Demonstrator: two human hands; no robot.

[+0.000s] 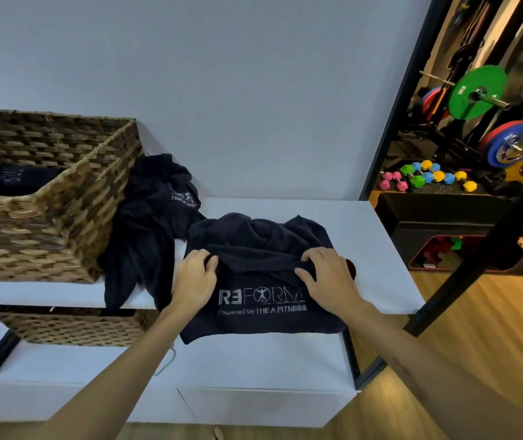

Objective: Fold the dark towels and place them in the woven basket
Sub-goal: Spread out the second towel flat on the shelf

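Observation:
A dark towel (263, 319) with white "REFORM" lettering lies on the white shelf top (377, 249), its near edge hanging over the front. My left hand (195, 281) grips its left fold edge and my right hand (328, 277) grips the right one, fingers curled into the cloth. A second dark towel (146, 230) lies crumpled to the left, leaning on the woven basket (95, 198). Inside the basket sits a folded dark towel (15, 179).
A second woven basket (73, 325) sits on the lower shelf at left. The white wall stands close behind. To the right, beyond a black frame (390, 128), are weight plates, coloured dumbbells (428, 177) and wooden floor.

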